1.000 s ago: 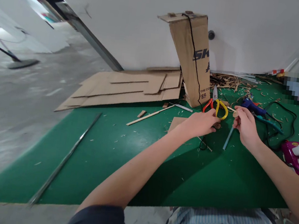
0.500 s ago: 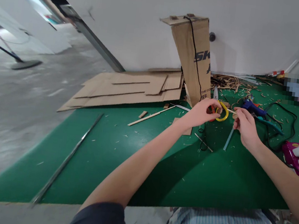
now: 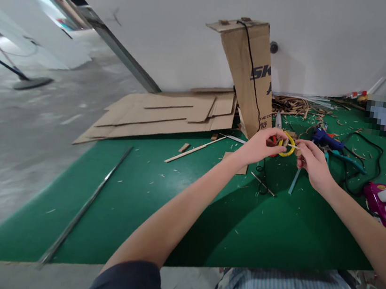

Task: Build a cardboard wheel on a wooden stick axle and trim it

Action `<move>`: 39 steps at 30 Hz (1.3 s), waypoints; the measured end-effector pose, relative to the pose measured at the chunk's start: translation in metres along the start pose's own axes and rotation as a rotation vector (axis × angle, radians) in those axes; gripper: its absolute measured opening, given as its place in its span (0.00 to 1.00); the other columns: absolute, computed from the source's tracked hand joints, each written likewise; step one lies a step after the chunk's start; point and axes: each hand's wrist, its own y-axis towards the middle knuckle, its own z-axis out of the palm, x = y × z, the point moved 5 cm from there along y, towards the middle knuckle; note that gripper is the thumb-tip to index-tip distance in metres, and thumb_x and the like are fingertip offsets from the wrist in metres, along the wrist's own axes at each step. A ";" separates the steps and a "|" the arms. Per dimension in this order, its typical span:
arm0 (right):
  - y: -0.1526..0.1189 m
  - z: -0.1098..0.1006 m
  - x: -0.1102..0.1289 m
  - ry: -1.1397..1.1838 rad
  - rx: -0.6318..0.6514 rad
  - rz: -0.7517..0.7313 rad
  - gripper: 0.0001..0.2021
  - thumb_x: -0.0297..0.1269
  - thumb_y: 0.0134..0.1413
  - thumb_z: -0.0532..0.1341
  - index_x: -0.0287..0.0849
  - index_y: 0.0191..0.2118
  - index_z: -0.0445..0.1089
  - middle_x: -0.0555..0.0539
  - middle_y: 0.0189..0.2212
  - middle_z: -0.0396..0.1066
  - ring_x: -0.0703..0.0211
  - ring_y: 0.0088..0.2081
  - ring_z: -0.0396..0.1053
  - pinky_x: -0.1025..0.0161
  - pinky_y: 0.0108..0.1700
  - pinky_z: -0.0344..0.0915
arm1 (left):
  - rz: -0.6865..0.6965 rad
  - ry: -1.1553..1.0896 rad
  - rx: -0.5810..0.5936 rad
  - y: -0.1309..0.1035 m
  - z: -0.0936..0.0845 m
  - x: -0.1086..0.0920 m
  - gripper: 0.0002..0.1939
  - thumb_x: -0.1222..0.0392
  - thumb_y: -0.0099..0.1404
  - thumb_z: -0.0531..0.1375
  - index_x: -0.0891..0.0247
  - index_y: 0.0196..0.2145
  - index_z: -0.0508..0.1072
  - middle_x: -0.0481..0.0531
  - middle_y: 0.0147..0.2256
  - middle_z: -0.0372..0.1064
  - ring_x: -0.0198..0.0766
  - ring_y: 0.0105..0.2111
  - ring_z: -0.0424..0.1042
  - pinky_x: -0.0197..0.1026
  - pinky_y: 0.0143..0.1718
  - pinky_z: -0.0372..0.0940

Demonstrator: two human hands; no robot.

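Observation:
My left hand [image 3: 262, 146] is closed in a pinch, and a small brown cardboard piece shows at its fingertips. Close by on the right, my right hand [image 3: 313, 162] grips a thin wooden stick [image 3: 292, 146] with a small brown piece around or beside it. The stick's tip points at the left fingertips; whether it touches the piece there I cannot tell. Scissors with a yellow handle loop [image 3: 290, 151] lie behind the fingers, partly hidden. A translucent strip, perhaps a glue stick [image 3: 293, 182], extends below my right hand.
A tall cardboard box [image 3: 247, 71] stands at the back, with flat cardboard sheets [image 3: 172, 113] to its left. A blue glue gun [image 3: 327, 139], teal-handled pliers [image 3: 349, 161] and a magenta device [image 3: 382, 202] lie right. Wood scraps [image 3: 295, 107] pile by the wall. A long thin rod [image 3: 89, 202] lies left.
My right hand has moved slightly left, bringing the wooden stick closer to my left fingertips. My left hand has stayed almost in place.

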 end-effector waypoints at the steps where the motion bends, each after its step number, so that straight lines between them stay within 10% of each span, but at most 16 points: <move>1: 0.000 0.000 0.000 0.001 -0.001 -0.002 0.21 0.57 0.49 0.66 0.45 0.41 0.70 0.57 0.23 0.60 0.68 0.22 0.59 0.66 0.23 0.57 | -0.010 -0.007 0.000 0.000 0.000 0.001 0.15 0.55 0.60 0.65 0.63 0.43 0.74 0.53 0.42 0.70 0.34 0.35 0.68 0.42 0.39 0.70; 39: 0.002 0.000 0.000 -0.194 0.152 -0.245 0.22 0.58 0.55 0.64 0.52 0.49 0.64 0.50 0.34 0.65 0.63 0.27 0.64 0.62 0.24 0.66 | 0.061 -0.032 -0.021 -0.003 0.005 -0.002 0.14 0.56 0.62 0.64 0.62 0.45 0.77 0.54 0.46 0.74 0.33 0.35 0.70 0.38 0.37 0.67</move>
